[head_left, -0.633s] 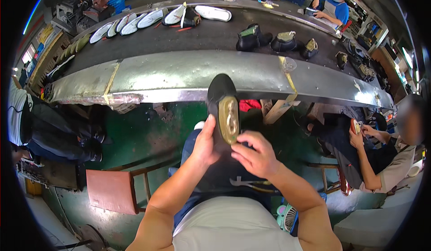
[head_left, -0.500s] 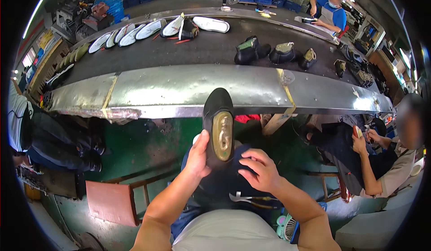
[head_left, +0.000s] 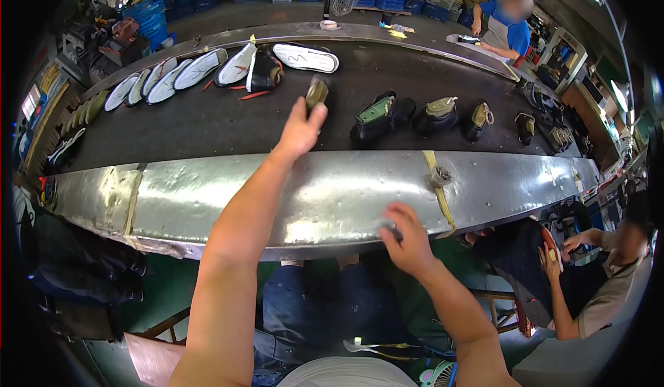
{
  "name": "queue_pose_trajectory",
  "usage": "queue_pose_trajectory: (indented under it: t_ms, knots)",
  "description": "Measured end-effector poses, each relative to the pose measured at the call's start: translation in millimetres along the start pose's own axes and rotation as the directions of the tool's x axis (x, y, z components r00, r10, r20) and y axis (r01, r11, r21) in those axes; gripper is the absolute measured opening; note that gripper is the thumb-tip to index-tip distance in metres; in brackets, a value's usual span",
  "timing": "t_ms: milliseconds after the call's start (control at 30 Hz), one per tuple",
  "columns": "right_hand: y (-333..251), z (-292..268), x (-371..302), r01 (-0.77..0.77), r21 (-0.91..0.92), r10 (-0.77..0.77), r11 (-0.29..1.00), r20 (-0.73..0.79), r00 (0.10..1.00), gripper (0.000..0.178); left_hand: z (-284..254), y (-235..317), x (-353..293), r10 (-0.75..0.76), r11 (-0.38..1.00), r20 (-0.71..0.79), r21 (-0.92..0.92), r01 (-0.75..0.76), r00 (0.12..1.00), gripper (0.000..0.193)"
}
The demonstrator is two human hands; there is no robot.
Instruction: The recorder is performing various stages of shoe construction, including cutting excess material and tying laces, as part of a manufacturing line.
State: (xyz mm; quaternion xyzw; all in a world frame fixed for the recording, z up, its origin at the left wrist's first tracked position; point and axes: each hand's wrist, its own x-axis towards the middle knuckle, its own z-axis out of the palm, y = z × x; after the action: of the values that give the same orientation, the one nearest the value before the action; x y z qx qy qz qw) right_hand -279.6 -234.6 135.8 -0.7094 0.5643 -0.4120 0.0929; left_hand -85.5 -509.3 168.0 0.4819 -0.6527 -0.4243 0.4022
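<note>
the left hand reaches out over the dark worktop, its fingers narrowed on the near end of a black shoe with an olive top. the thumb lies on the near side, the other fingers along the left, and most of the shoe sits just beyond them. it is blurred, so i cannot tell whether it touches the worktop.

the right hand hangs over the shiny metal edge, well apart from the shoe, its thumb and fingers loosely curled with a gap between.

just beyond the held shoe lies a white sole, face up; to its left is a dark shoe with red strips, and a row of pale soles runs further left. on the right, near the held shoe, a black shoe with a green top stands between it and more black shoes with olive tops. a clear cup stands on the metal edge beside the yellow tape, past the right fingers. on the right a seated person holds another shoe.
</note>
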Motion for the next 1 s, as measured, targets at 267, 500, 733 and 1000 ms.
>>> queue_pose_trajectory:
  t_ms: [267,500,733,1000]
  knots:
    - [69.5,69.5,179.1,-0.325,-0.023,0.313,0.945,-0.213,0.925,0.117,9.0,-26.9,1.4,0.029,0.769,0.067,0.636,-0.065,0.997,0.073]
    - [92.5,85.1,226.8,-0.343,0.149,0.372,0.927,-0.469,0.801,0.113,17.8,-39.9,7.4,0.491,0.734,-0.150,0.601,-0.315,0.858,0.058]
    - [88.8,66.5,214.4,0.005,0.825,0.516,0.565,-0.358,0.779,0.092,50.8,-40.6,-10.7,0.066,0.866,0.142,-0.500,0.014,0.988,0.060]
    - [53.3,60.3,209.4,-0.025,0.585,0.113,0.811,-0.114,0.987,0.121,26.3,-30.9,-3.4,0.142,0.447,0.531,-0.787,0.424,0.836,0.056]
